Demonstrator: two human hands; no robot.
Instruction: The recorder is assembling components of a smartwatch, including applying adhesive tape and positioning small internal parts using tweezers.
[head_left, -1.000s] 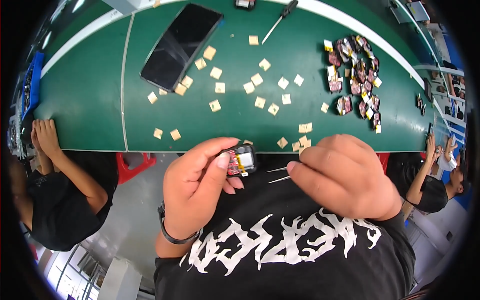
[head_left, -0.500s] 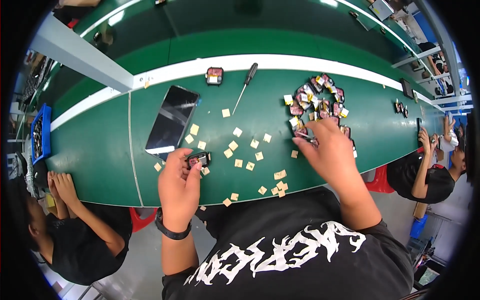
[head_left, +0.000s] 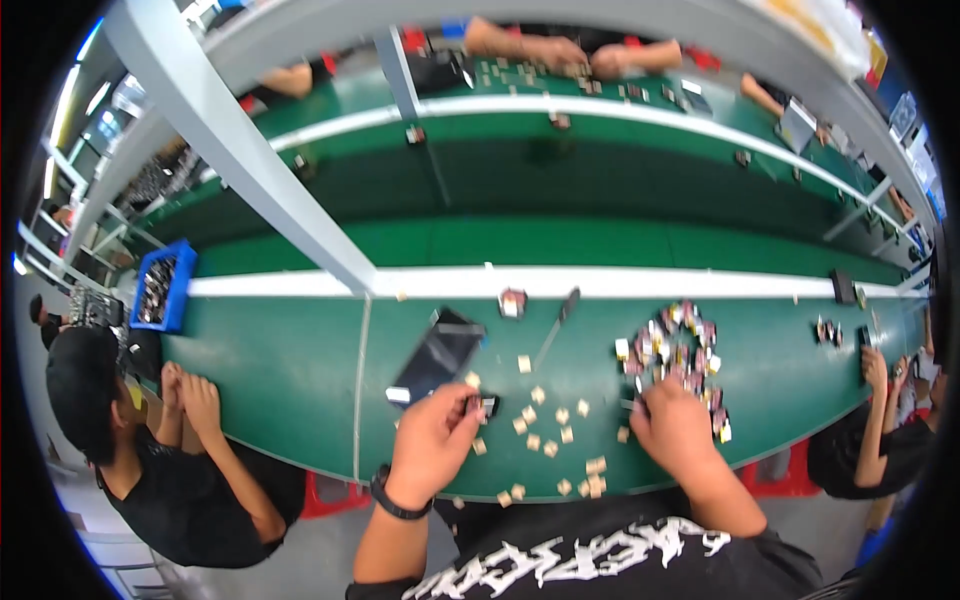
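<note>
My left hand (head_left: 432, 445) pinches a small black device (head_left: 488, 406) near the table's front edge. To the right, my right hand (head_left: 678, 428) reaches into the near left side of a loose cluster of similar small devices (head_left: 648, 347). Its thumb and fingers are closed by a thin pale piece, blurred; I cannot tell what it is. Several small beige squares (head_left: 534, 441) lie scattered between my hands. Beyond my left hand rests a dark flat glossy panel (head_left: 440, 348). Farther back are a lone device (head_left: 513, 303) and a screwdriver (head_left: 569, 304) with a dark handle.
A blue bin (head_left: 185, 287) full of small parts stands at the far left of the green table (head_left: 270, 370). A grey post (head_left: 235, 150) rises from the white ledge (head_left: 620, 280) at the back. Co-workers sit left and right; another person's hands (head_left: 560, 52) work across.
My view has tilted upward, so the table sits lower and the far bench shows. My left hand keeps the device; my right hand stays at the cluster, fingers drawn closer together.
</note>
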